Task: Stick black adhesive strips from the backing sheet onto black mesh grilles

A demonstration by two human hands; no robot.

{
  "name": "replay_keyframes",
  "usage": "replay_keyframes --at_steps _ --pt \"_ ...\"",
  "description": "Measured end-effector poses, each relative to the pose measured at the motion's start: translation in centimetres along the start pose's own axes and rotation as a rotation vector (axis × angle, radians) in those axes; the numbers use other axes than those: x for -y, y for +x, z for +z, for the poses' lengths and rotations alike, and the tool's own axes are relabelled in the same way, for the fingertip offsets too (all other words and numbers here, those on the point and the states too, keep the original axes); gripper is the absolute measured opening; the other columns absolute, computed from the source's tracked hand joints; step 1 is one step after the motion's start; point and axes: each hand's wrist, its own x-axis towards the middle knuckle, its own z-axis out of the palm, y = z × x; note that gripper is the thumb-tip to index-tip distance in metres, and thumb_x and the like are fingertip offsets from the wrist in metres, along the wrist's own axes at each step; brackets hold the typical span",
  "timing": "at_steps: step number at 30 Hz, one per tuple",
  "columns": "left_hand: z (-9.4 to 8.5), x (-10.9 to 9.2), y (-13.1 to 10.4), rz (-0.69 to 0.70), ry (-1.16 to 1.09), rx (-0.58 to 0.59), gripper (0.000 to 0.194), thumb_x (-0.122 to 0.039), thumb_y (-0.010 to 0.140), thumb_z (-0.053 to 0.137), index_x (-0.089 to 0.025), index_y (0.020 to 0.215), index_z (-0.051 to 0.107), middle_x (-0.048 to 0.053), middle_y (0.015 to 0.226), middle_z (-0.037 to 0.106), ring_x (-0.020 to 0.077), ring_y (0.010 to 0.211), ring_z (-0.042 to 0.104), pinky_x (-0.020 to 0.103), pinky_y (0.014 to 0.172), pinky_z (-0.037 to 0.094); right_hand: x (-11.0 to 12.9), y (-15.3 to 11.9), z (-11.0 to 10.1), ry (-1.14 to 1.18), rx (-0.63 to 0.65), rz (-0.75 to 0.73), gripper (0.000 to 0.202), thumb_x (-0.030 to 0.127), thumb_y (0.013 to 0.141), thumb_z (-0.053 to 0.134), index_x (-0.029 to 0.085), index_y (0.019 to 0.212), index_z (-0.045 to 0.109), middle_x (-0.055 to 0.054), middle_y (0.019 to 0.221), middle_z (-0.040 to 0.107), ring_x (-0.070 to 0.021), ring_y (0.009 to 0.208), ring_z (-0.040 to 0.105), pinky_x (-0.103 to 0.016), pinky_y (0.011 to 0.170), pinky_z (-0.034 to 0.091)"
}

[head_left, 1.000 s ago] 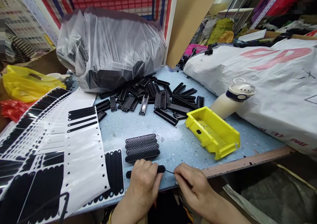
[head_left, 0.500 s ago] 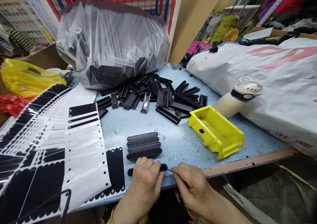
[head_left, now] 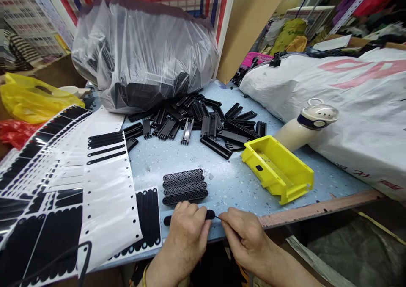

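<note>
On the speckled blue worktable (head_left: 231, 181), near the yellow bin (head_left: 277, 168), the left hand (head_left: 187, 232) is pinching a black strip (head_left: 207, 214); the right hand (head_left: 244, 234) is gripping a thin needle tool (head_left: 218, 217).

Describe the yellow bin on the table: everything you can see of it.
The yellow bin looks like moulded plastic: a long, open-topped box with a lip at its near right end. It rests upright and skewed on the blue table, right of the hands and apart from them. Inside lie one small dark piece and some tiny bits. A white bottle lies just behind it; whether they touch is unclear.
</note>
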Motion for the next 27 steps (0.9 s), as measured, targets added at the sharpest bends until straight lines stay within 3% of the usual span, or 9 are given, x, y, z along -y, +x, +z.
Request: replay_keyframes --at_steps 6,11,18,27 --pt "0.3 0.3 -0.1 0.02 -0.001 -0.024 0.012 -0.013 0.086 0.052 -0.018 0.08 0.062 0.006 0.07 0.061 0.0232 0.066 0.053 0.036 0.06 0.045 -0.2 -0.4 0.6 0.042 0.082 0.074 0.021 0.011 0.095 0.043 0.018 0.088 0.062 -0.003 0.071 0.059 -0.0173 0.067 0.061 -0.029 0.063 0.045" --pt "0.1 0.3 0.0 0.024 0.018 0.013 0.01 -0.013 0.085 0.055 -0.019 0.081 0.062 0.005 0.072 0.062 0.0221 0.068 0.054 0.035 0.062 0.045 -0.4 0.0 0.3 0.049 0.032 0.066 0.028 0.009 0.094 0.041 0.018 0.077 0.061 -0.001 0.066 0.052 -0.0149 0.061 0.054 -0.027 0.056 0.039" --pt "-0.3 0.5 0.0 0.038 0.005 0.092 0.01 -0.013 0.087 0.055 -0.018 0.085 0.063 0.005 0.073 0.062 0.023 0.07 0.054 0.037 0.063 0.045 -0.9 0.4 -0.3 0.055 0.104 0.055 0.033 0.008 0.094 0.041 0.019 0.068 0.057 0.0 0.065 0.049 -0.0144 0.061 0.053 -0.027 0.056 0.036" --pt "-0.3 0.5 -0.1 0.018 -0.018 0.093 0.013 -0.012 0.088 0.052 -0.018 0.087 0.064 0.005 0.074 0.061 0.0225 0.07 0.052 0.036 0.064 0.043 -0.9 1.2 -0.2 0.116 0.099 0.048 0.028 0.007 0.094 0.042 0.018 0.075 0.059 0.001 0.068 0.046 -0.0132 0.064 0.05 -0.026 0.058 0.038"
